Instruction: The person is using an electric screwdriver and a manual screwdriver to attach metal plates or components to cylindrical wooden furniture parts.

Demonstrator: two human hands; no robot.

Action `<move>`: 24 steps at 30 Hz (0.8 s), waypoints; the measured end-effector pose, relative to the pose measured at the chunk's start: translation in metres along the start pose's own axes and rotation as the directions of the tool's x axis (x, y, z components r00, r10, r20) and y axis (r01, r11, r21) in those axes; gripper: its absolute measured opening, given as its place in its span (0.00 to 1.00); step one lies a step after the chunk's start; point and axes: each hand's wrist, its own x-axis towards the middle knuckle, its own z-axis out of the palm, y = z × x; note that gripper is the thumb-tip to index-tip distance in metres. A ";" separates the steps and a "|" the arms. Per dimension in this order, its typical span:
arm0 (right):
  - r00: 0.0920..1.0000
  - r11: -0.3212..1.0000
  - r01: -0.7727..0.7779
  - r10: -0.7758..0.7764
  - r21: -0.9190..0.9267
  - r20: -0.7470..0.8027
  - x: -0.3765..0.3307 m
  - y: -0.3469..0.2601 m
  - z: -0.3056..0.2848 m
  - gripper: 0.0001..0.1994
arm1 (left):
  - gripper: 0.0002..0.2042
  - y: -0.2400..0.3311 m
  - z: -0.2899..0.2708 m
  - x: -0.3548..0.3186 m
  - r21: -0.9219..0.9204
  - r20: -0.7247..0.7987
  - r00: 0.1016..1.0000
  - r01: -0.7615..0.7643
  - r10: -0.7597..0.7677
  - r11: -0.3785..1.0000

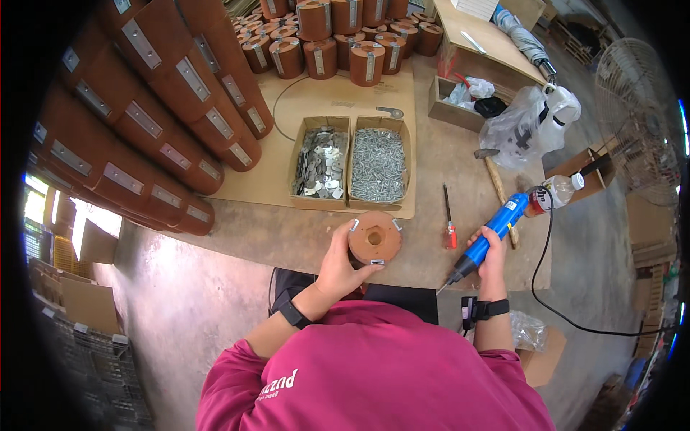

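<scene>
My left hand (pixel 339 263) grips a round reddish-brown cylinder (pixel 388 246) from its left side, thumb along the near edge. The cylinder has a hole in the middle of its top and small metal plates around its rim. My right hand (pixel 491 256) is wrapped round a blue corded electric screwdriver (pixel 496 228), whose bit points down and left past the table's near edge. Beyond the cylinder stand two cardboard boxes: one of flat metal pieces (pixel 321 161), one of screws (pixel 378 167). A red-handled screwdriver (pixel 450 233) lies between the cylinder and the electric one.
Tall stacks of brown cylinders (pixel 144 118) rise at the left; more cylinders (pixel 320 57) crowd the far side. A hammer (pixel 499 190), a bottle (pixel 557 192) and a plastic bag (pixel 528 129) are at the right. The black cord (pixel 540 298) loops off the table toward the right.
</scene>
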 end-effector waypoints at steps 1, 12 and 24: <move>1.000 1.000 -0.008 0.008 0.005 -0.001 0.000 0.000 0.000 0.10 | 0.41 0.004 -0.005 0.002 0.003 0.000 1.000 0.001 -0.001 1.000; 1.000 0.999 -0.006 0.006 0.048 -0.003 0.003 0.002 -0.005 0.11 | 0.16 0.015 -0.095 0.096 0.219 0.072 0.997 -0.012 -0.004 0.976; 1.000 0.999 -0.005 0.004 0.031 0.028 0.005 0.003 -0.006 0.11 | 0.08 -0.004 -0.075 0.131 0.568 0.285 0.941 -0.013 -0.182 0.823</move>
